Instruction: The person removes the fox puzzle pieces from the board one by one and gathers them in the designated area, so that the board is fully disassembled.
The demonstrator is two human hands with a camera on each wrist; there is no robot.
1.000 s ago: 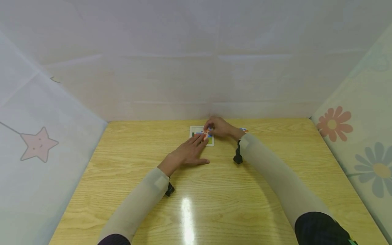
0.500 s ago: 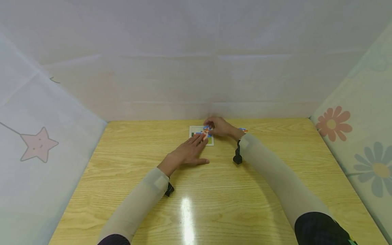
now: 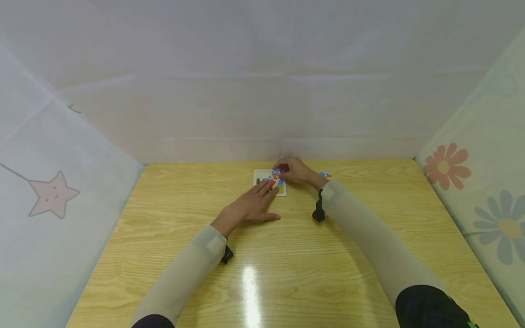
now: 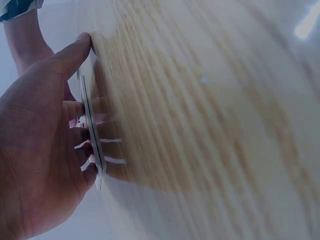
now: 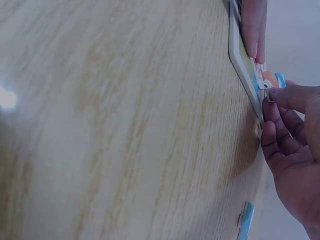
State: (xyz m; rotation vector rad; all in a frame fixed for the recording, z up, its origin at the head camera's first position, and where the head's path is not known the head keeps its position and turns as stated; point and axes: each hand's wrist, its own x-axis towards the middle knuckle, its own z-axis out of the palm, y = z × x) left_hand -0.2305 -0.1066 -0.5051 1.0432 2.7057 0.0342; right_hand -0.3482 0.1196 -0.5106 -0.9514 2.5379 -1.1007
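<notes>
A small jigsaw puzzle board (image 3: 257,172) with a pale frame and a colourful picture lies near the table's far edge. My left hand (image 3: 253,206) rests on it, fingers stretched over the picture and thumb out to the side on the wood; in the left wrist view the board's edge (image 4: 93,131) shows beneath the fingertips. At the board's right side my right hand (image 3: 296,171) pinches an orange, white and blue puzzle piece (image 5: 273,80) between thumb and finger. That piece stands tilted up from the board. Part of the picture is hidden under both hands.
Another blue and orange puzzle piece (image 3: 326,175) lies on the table to the right, behind the right wrist. A pale cloth wall (image 3: 229,114) rises directly behind the table (image 3: 184,196), and printed cloth sides (image 3: 496,182) flank it.
The puzzle piece in my right fingers has turned slightly, and more of its blue and orange face shows. My left hand stays where it was on the board.
</notes>
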